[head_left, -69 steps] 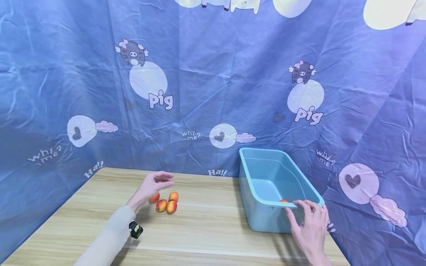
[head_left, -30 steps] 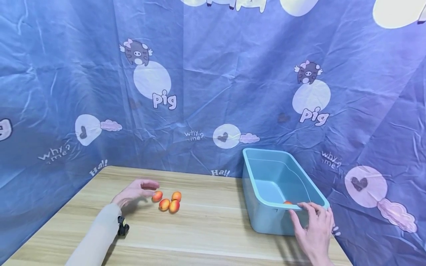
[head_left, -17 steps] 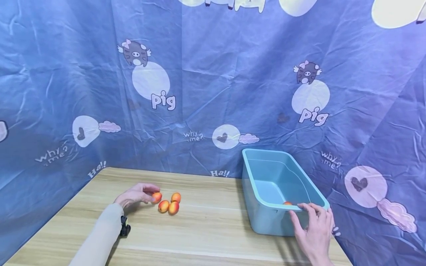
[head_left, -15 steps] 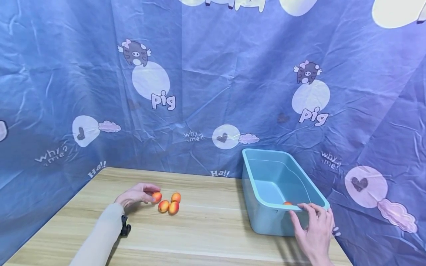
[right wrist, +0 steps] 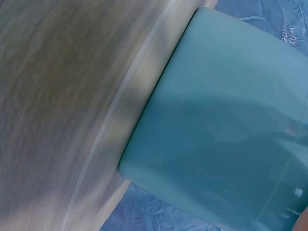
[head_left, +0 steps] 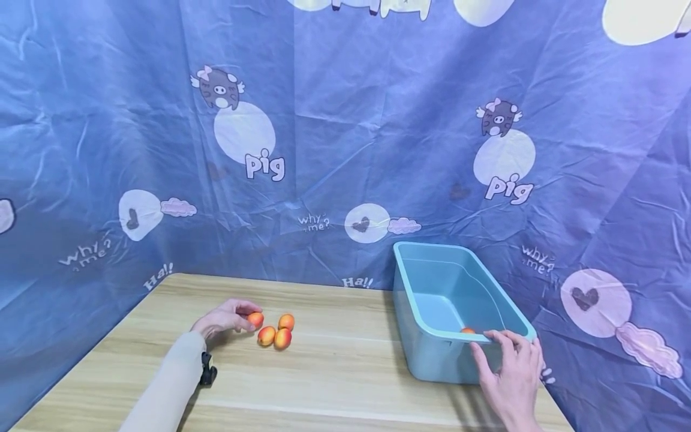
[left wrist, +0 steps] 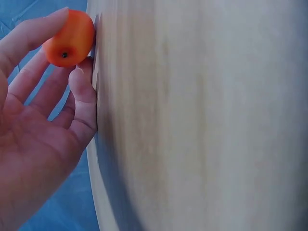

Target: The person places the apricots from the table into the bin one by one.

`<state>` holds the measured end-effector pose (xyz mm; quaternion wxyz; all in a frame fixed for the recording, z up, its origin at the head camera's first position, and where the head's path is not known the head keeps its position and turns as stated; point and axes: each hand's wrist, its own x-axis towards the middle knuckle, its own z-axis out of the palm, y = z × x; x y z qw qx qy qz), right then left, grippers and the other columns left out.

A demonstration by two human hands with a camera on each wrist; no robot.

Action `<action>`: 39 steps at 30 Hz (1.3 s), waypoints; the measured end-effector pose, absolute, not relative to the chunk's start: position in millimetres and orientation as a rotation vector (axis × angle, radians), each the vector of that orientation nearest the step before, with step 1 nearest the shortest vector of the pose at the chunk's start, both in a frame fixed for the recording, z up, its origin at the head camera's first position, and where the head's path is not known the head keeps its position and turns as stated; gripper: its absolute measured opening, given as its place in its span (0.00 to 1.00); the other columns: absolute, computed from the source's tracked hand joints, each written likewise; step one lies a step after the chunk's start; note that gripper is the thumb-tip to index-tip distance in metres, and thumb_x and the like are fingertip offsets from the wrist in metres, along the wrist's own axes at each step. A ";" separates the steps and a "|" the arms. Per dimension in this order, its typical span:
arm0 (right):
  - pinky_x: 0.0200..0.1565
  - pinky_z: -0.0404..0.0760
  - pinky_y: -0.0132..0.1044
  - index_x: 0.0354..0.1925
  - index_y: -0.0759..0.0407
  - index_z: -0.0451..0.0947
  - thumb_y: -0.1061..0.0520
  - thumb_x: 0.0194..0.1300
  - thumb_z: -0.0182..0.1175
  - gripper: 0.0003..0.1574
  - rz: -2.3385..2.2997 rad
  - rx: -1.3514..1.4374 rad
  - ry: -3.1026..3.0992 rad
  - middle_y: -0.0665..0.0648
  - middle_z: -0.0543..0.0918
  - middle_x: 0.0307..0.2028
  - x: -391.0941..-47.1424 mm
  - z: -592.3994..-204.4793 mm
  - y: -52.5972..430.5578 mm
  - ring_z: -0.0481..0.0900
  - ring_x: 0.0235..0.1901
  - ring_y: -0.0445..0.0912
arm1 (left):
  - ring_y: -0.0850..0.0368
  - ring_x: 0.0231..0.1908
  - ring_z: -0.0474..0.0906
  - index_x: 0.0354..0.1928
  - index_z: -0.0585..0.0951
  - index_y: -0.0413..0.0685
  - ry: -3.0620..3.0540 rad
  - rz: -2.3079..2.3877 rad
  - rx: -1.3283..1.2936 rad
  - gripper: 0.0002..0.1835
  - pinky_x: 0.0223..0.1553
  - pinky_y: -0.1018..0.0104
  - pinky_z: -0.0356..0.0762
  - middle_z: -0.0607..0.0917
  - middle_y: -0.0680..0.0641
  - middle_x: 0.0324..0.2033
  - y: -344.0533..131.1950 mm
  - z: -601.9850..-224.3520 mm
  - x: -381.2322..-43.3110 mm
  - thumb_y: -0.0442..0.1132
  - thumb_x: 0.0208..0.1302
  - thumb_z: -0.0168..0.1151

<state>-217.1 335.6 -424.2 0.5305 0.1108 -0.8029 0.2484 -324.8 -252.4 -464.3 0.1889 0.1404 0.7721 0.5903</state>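
With thumb and fingers, my left hand [head_left: 227, 318] pinches an apricot-like orange-red fruit [head_left: 256, 320] at the left of the table. The left wrist view shows that fruit [left wrist: 72, 33] near the tabletop, its small dark stem end facing the camera. Close to its right sit three more such fruits [head_left: 283, 338], grouped together. My right hand [head_left: 513, 375] grips the near rim of a blue plastic tub [head_left: 426, 351], fingers over the edge and thumb outside. One orange fruit [head_left: 467, 330] shows partly inside, behind the rim. The right wrist view is mostly the tub's wall [right wrist: 207, 120].
The wooden table [head_left: 335, 372] stretches between the fruits and the tub, which stands near its right edge. A blue printed cloth [head_left: 335, 150] hangs behind and on both sides. A black device [head_left: 207, 369] is strapped to the left wrist.
My left hand has moved left and down from above the fruits to the leftmost one, and its fingers have closed on it. My right hand stays on the tub rim.
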 end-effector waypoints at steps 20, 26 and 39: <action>0.71 0.45 0.62 0.40 0.65 0.79 0.27 0.64 0.54 0.41 0.580 0.264 -1.887 0.70 0.73 0.42 -218.2 -427.5 337.2 0.65 0.45 0.65 | 0.54 0.31 0.74 0.63 0.72 0.39 2.217 1.800 0.058 0.33 0.27 0.64 0.72 0.81 0.39 0.52 -233.7 -451.7 -318.7 0.39 0.56 0.70; 0.70 0.46 0.63 0.40 0.65 0.79 0.27 0.64 0.55 0.40 0.581 0.273 -1.877 0.69 0.73 0.42 -220.6 -425.7 337.5 0.65 0.45 0.65 | 0.47 0.47 0.80 0.63 0.73 0.35 2.244 1.800 0.159 0.32 0.50 0.53 0.78 0.82 0.40 0.52 -233.5 -448.5 -318.7 0.39 0.56 0.71; 0.70 0.44 0.64 0.40 0.65 0.79 0.28 0.64 0.55 0.40 0.599 0.273 -1.910 0.69 0.72 0.42 -217.6 -422.9 338.5 0.64 0.45 0.65 | 0.53 0.39 0.84 0.61 0.74 0.33 2.317 1.767 0.418 0.30 0.42 0.52 0.82 0.86 0.47 0.48 -228.9 -440.6 -320.1 0.37 0.58 0.71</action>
